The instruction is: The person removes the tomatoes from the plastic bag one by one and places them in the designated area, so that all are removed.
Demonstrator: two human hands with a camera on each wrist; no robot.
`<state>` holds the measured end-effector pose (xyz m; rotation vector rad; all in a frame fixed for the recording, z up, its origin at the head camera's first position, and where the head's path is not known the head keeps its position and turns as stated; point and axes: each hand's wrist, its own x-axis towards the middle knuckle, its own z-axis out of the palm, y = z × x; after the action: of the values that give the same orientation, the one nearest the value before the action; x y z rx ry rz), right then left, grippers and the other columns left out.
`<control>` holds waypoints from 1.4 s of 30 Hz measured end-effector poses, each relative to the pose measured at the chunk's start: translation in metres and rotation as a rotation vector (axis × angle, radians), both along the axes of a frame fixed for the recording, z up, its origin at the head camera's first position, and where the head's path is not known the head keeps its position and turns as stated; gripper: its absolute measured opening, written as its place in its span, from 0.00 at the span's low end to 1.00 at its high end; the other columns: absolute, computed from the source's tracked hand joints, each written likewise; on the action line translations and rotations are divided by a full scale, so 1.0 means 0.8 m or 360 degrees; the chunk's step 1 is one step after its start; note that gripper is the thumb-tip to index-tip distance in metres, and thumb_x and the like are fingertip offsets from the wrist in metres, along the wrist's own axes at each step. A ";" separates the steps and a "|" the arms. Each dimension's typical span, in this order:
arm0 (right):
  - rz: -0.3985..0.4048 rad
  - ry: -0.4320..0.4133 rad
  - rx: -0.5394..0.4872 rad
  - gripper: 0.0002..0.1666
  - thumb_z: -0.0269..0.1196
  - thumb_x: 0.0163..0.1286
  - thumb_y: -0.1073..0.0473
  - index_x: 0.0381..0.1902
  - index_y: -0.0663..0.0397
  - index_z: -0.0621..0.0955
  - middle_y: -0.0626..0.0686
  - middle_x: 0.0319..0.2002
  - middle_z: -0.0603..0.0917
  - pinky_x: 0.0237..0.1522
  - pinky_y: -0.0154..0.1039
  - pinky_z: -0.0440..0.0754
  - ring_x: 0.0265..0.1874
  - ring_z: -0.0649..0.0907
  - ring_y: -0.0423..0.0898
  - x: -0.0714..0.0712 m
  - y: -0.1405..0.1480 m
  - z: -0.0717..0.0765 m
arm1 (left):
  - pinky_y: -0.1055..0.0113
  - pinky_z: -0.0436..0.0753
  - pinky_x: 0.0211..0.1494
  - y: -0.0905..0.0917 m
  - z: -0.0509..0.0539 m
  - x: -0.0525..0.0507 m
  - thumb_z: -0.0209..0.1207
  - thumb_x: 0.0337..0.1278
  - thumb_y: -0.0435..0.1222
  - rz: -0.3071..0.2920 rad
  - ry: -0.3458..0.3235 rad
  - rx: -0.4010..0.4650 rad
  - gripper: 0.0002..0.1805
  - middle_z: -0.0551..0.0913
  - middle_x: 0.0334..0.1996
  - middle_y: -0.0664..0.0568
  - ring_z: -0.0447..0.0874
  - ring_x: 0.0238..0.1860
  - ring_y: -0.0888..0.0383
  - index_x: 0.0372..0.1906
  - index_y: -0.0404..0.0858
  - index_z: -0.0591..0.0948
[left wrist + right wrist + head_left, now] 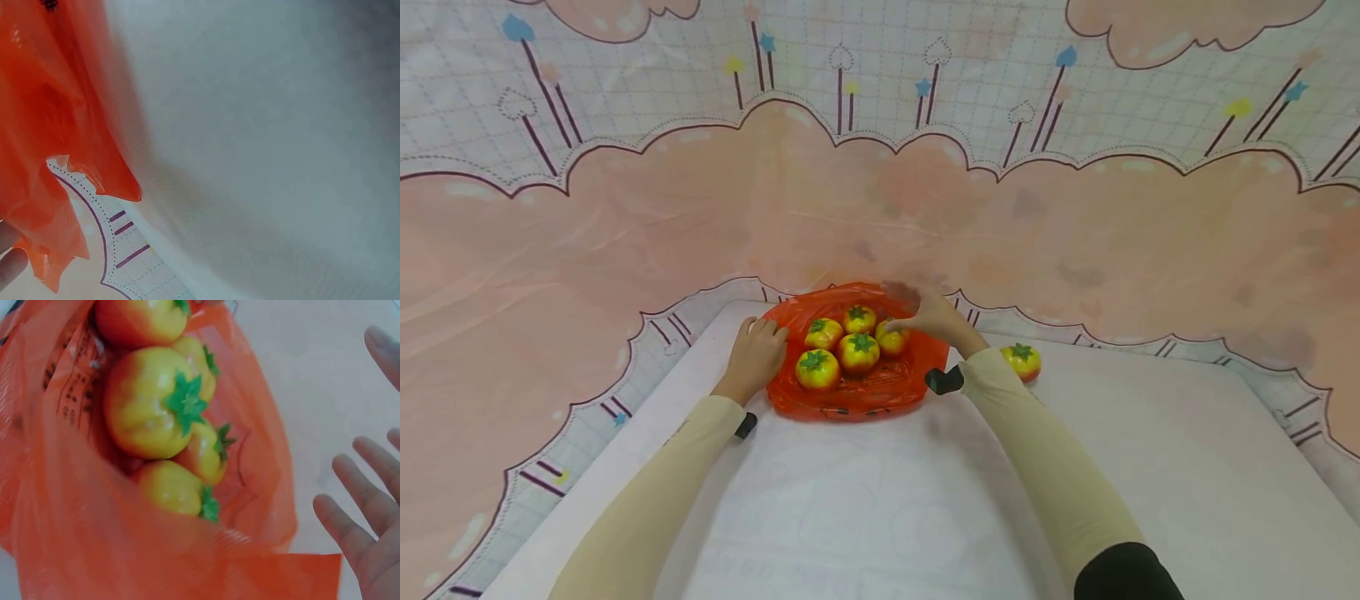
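Observation:
A red-orange plastic bag (865,408) lies spread on the white table, its mouth gaping upward. Several yellow-and-red tomatoes (859,353) with green leafy tops sit clustered inside it. At the bag's left edge my left hand (754,354) grips the plastic; in the left wrist view its fingertips (12,262) pinch a corner of the bag. My right hand (936,319) hovers over the bag's right side with fingers spread. The right wrist view shows that hand (369,519) holding nothing, beside the bag (269,487). Printed lettering shows inside the bag there.
One more tomato (1021,362) lies on the white table (1150,433), just beyond my right forearm. A patterned pink-and-white cloth (1075,242) hangs behind the table and runs along its sides. Black bands are at my wrists.

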<state>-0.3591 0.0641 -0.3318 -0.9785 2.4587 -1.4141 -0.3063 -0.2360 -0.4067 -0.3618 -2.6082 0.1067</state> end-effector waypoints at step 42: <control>-0.0238 -0.0054 0.0122 0.39 0.69 0.56 0.59 0.65 0.57 0.69 0.57 0.64 0.73 0.68 0.48 0.66 0.65 0.71 0.53 -0.028 0.002 -0.078 | 0.45 0.68 0.65 0.000 -0.003 -0.002 0.59 0.57 0.34 -0.0005 0.0004 -0.0013 0.09 0.82 0.39 0.40 0.77 0.48 0.43 0.40 0.33 0.81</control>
<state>-0.3812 0.0654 -0.3942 -0.7629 2.5872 -1.3549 -0.3075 -0.2361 -0.4092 -0.3685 -2.6051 0.1165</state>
